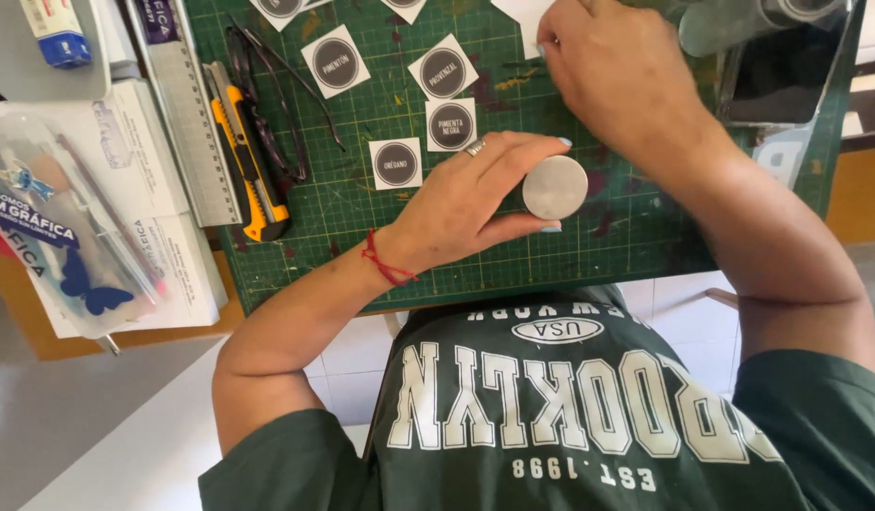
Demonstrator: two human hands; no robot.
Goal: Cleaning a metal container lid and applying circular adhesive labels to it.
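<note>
On the green gridded cutting mat [570, 251]: round silver metal lid [555, 187], pinched by left hand [471, 194].
Right hand [612, 71]: beyond lid, fingertips pressed at white paper [525, 17].
Labels: square white stickers with dark circles [397, 163], left of lid.
Tip: probably best to grip the lid steady, level.

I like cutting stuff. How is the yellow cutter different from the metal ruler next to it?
The utility knife is yellow and black; the metal ruler is plain silver-grey. The knife is chunky and shorter, while the ruler is flat, thin and longer. The knife lies on the green cutting mat; the ruler lies along the mat's edge. Both lie side by side, untouched by either hand.
</note>
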